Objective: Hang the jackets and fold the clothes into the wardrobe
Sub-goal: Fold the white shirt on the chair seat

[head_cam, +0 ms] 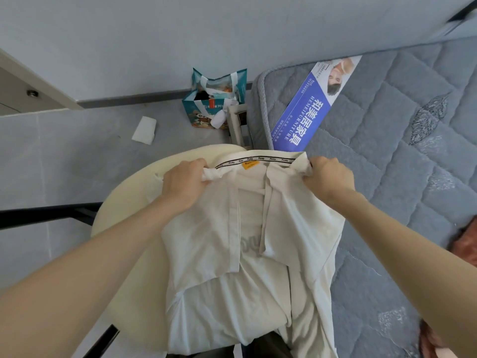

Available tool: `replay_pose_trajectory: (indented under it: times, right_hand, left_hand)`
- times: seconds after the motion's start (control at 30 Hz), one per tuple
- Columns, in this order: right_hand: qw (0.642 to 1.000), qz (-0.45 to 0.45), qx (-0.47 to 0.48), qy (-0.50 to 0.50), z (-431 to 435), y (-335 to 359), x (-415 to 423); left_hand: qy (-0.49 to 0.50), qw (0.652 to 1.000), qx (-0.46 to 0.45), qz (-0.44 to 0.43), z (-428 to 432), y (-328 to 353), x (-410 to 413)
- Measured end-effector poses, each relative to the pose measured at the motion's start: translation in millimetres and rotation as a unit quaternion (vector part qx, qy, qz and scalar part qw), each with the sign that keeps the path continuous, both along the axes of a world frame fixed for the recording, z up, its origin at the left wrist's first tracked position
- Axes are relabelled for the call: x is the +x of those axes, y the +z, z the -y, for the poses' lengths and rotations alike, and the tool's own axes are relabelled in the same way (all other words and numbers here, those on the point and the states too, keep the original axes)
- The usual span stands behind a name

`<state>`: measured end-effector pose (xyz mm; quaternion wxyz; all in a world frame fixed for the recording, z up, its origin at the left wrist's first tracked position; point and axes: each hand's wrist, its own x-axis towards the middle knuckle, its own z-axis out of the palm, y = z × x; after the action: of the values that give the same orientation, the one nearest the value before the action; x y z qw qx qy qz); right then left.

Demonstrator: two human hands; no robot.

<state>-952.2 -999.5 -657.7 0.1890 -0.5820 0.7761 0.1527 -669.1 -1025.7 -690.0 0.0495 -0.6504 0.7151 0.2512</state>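
Jacket: the cream jacket (296, 228) hangs from both hands, over a round cream seat (134, 202) and just beside the mattress (387, 151).
Left hand: the left hand (184, 183) has its fingers curled tight on one end of the collar.
Right hand: the right hand (329, 178) grips the other end the same way.
How it feels: it looks thin, soft and light, so it will probably flop.
Where to hold: up by the collar and shoulders, I think.
Hard to see: the jacket's bottom is cut off. The sleeves are lost in the folds. No hanger shows. A red thing (464, 244) at the edge is too cut off to name.
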Motion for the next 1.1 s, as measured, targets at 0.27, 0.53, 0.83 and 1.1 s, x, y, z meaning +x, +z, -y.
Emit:
replay_pose_trajectory:
  times: [0.27,0.53,0.83,1.1]
  right_hand:
    - [0.99,-0.029,-0.138,0.031,37.7,52.5,-17.0]
    - [0.947,0.035,-0.31,0.071,52.7,71.9,-12.1]
    - [0.944,0.146,-0.237,0.176,-48.1,55.4,11.1]
    - [0.953,0.166,0.132,0.216,-139.7,26.6,11.6]
  left_hand:
    - [-0.039,0.991,-0.123,-0.032,41.5,46.4,-6.4]
    - [-0.006,0.961,-0.269,-0.067,62.0,71.9,-14.2]
    - [-0.123,0.959,-0.233,-0.103,-56.8,61.6,9.6]
    - [-0.21,0.967,0.143,-0.031,-145.9,26.2,30.4]
